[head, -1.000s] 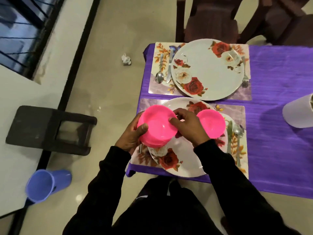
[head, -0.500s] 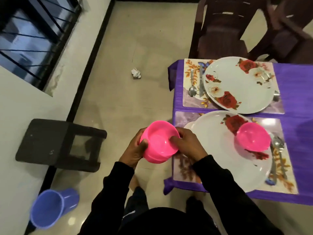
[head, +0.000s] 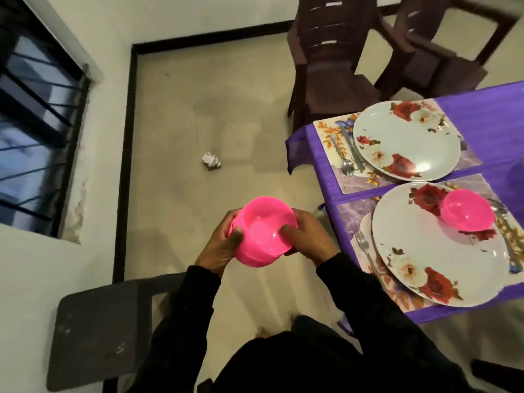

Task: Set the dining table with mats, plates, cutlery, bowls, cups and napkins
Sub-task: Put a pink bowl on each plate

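I hold a stack of pink bowls [head: 262,234] over the floor, left of the table. My left hand [head: 224,245] grips its left side with the thumb over the rim; my right hand [head: 306,236] grips its right side the same way. On the purple tablecloth [head: 482,114] lie two place mats. The near plate [head: 436,251] with red roses carries one pink bowl [head: 465,212]; a fork [head: 365,251] lies to its left. The far plate [head: 405,140] is bare, with a spoon [head: 344,160] and knife beside it.
Two dark chairs [head: 331,61] stand at the table's far side. A dark stool [head: 96,333] is at my lower left. A crumpled paper [head: 211,160] lies on the floor. A barred window [head: 37,114] is in the left wall.
My view has swung left and away from the table. Both hands carried the bowl stack off the near plate to over the floor; one pink bowl stays on that plate.
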